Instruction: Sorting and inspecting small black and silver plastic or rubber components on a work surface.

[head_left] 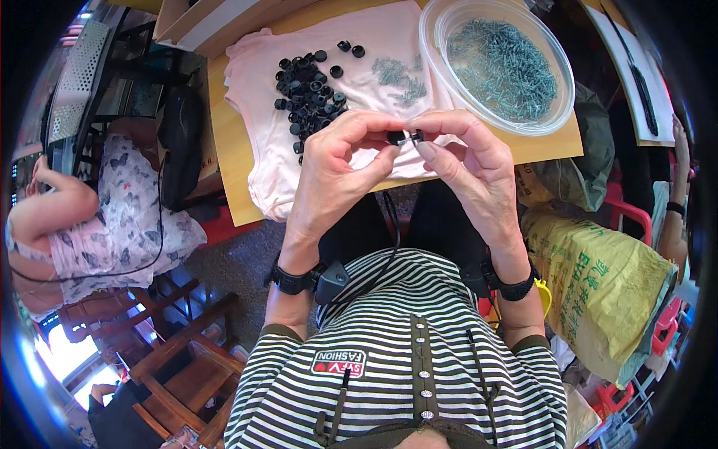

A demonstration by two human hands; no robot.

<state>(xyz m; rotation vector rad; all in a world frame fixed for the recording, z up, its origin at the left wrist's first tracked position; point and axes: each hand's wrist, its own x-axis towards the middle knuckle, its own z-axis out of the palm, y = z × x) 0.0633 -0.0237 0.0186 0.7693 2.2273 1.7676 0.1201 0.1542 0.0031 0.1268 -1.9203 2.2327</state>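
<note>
Close together over the table's near edge, both my hands are closed in a pinch. My left hand (345, 161) grips a small round black cap (395, 138) between thumb and forefinger. My right hand (475, 161) holds another small black piece (417, 136), and a short silvery shaft shows between the two parts. Whether they are joined cannot be made out. Beyond my left hand lies a pile of black caps (307, 93) on a pink cloth (262, 161). Small heaps of grey screws (390, 72) lie on the same cloth, right of the caps.
A round clear tub (562, 112) holding many grey screws stands at the table's far right. An open cardboard box (217, 22) sits at the far left. Yellow sacks (591, 277) lie to my right, a wooden chair (187, 374) stands lower left, and other people sit on both sides.
</note>
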